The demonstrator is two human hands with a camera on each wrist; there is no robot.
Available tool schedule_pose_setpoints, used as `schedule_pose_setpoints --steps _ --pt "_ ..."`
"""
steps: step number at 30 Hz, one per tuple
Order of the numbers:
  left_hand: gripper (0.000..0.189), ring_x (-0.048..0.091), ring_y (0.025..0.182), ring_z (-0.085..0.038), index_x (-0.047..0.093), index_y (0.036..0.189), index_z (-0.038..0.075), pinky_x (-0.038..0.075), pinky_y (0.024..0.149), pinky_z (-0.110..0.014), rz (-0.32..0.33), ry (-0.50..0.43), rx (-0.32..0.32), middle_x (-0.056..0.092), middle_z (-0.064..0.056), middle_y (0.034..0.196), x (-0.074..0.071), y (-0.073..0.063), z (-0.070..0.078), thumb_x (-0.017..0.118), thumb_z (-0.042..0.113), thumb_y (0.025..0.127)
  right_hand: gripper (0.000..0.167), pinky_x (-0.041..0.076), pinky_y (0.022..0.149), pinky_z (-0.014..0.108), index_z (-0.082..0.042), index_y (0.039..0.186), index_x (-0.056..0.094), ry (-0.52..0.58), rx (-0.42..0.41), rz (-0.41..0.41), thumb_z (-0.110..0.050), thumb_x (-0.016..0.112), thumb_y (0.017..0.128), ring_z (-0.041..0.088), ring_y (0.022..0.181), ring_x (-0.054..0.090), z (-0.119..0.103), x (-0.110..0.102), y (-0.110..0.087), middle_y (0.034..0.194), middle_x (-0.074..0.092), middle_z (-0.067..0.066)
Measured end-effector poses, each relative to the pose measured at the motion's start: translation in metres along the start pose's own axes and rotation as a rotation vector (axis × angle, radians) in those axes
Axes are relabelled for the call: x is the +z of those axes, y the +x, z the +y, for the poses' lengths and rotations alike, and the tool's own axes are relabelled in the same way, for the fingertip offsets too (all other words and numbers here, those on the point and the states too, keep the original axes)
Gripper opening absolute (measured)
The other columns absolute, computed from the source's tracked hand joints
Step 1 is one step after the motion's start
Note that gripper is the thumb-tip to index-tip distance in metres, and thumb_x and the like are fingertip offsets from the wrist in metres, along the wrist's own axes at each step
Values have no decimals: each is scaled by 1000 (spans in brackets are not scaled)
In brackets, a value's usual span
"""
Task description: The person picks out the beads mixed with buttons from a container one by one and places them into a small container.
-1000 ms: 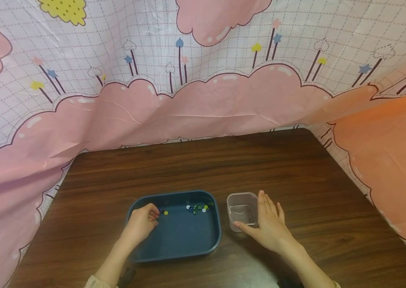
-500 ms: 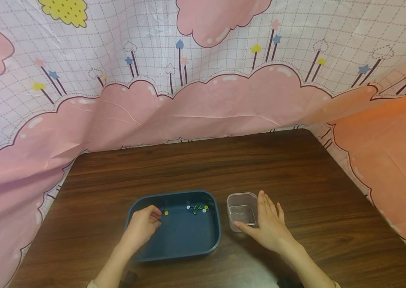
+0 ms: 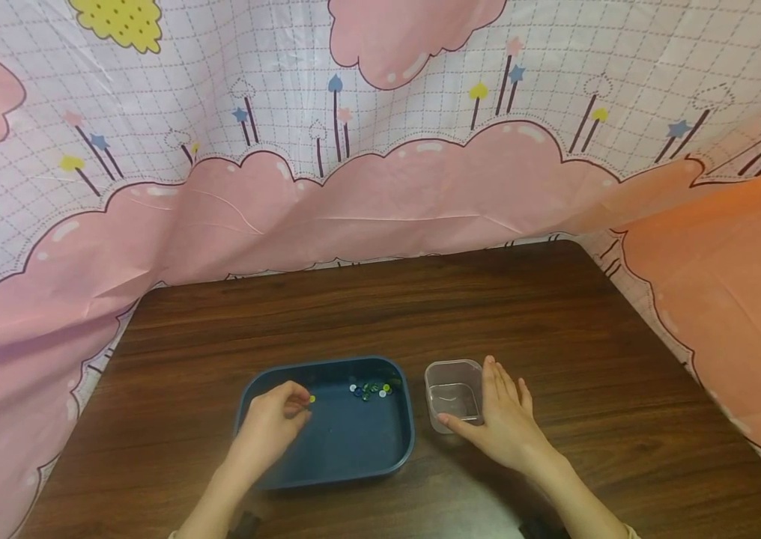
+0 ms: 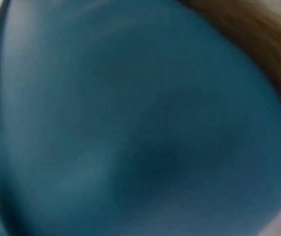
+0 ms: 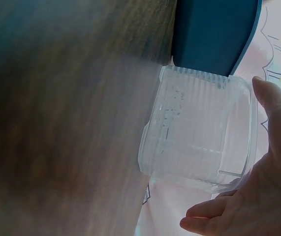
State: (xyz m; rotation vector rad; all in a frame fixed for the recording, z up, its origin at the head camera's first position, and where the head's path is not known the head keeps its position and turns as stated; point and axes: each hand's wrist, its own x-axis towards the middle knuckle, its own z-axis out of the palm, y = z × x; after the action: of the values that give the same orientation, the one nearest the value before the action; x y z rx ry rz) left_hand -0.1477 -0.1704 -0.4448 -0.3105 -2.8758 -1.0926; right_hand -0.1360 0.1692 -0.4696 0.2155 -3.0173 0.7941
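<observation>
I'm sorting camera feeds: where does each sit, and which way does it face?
Head: worn on the head, looking forward and down at the table, blue tray and clear container; left hand, right hand and forearms show.
Left wrist: worn there, facing a blurred blue surface, apparently the tray; no hand plainly shows.
Right wrist: worn there, facing the clear container; right hand at the image's right edge.
Shared by head and right wrist: clear container, right hand.

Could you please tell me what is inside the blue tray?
A cluster of small white, yellow, green and blue pieces lies toward the far right of the blue tray, and a yellow piece beside the left hand. Whatever is beneath that hand is covered.
</observation>
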Motion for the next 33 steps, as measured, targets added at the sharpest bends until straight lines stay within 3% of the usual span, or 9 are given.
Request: schedule_pose_setpoints --steps 10,21,28,33 --pt "24 69 88 -25 65 98 3 59 79 -40 43 -10 88 70 -8 95 2 -1 22 76 -5 79 123 6 112 68 12 150 9 -1 6 2 -75 58 80 46 145 15 1 0 0 157 14 32" --pt "21 69 87 -22 66 98 6 57 81 -44 77 -30 89 70 -5 96 6 -2 33 76 -1 81 123 5 113 68 12 151 7 3 13 -4 -75 58 80 46 145 13 1 1 0 157 13 31" --pt "21 70 89 -21 65 97 10 58 80 -47 69 -113 63 70 -2 97 9 -1 39 76 2 82 123 5 113 68 12 151 8 7 10 0 -74 59 80 46 145 13 0 1 0 157 13 32" --pt "21 70 90 -21 65 98 10 59 78 -41 68 -152 91 69 -2 98 14 1 42 77 3 82 123 6 112 68 12 151 8 4 9 -1 -75 59 80 46 145 14 0 1 0 157 13 32"
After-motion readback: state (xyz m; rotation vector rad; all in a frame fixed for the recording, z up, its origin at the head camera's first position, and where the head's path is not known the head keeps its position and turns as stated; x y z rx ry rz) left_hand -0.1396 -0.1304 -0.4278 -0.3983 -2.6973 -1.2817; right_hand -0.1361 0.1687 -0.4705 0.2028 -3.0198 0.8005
